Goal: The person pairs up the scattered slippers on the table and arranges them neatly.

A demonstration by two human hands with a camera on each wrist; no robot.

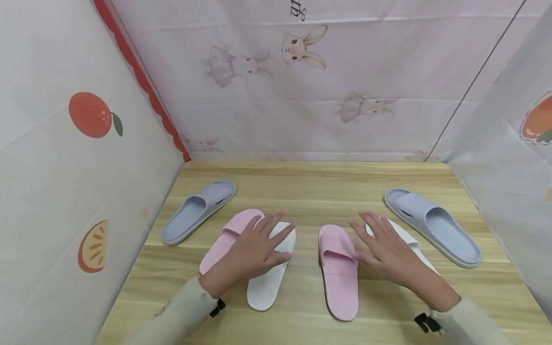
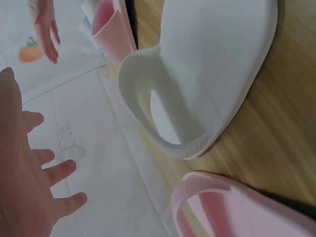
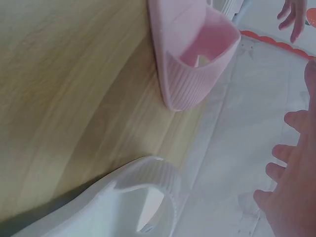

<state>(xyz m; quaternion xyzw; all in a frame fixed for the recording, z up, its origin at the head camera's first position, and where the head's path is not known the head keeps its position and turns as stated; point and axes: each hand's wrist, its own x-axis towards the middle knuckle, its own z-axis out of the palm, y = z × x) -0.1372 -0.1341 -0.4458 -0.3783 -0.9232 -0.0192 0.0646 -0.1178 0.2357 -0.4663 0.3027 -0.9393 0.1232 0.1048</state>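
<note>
Fingers spread and gripping nothing, the left hand [image 1: 254, 247] hovers over a white foam slipper [image 1: 269, 273] beside a pink foam slipper [image 1: 228, 239] — the right hand [image 1: 388, 249], equally flat, above a second white slipper [image 1: 409, 242], just beside another pink slipper [image 1: 338, 270], on the wooden table [image 1: 310, 191].

Two grey slippers [image 1: 199, 211] [image 1: 433, 225] lie at the wooden table's [image 1: 310, 187] outer sides.

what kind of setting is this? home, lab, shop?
Likely a staged recording booth, not a home: a wooden table walled in by printed cloth sheets with rabbits and fruit, and slippers laid out in pairs under open hands.
</note>
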